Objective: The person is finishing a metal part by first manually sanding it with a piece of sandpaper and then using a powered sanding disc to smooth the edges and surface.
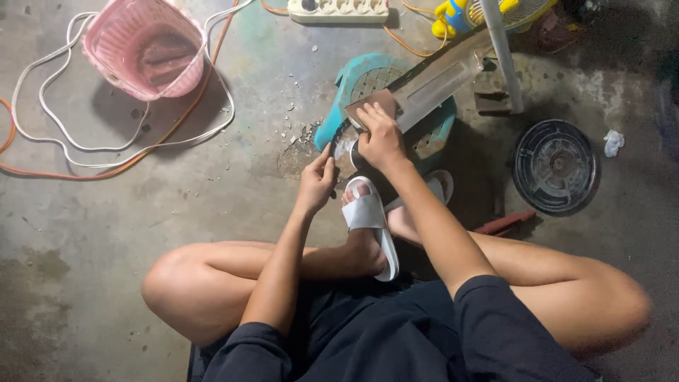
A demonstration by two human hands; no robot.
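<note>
Roughly: right hand (380, 136) presses flat on brown sandpaper sheet (373, 105), thin & floppy, w/ left hand (318, 180) just below-left pinching dark curved piece (337, 136), prob. light, stiff; best gripped by edge.

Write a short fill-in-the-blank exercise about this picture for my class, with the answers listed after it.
1. The right hand presses a brown sheet of sandpaper on a teal ____.
2. The basket on the floor is ____ in colour.
3. The person wears white ____ on the feet.

Answers: stool; pink; sandals
</note>
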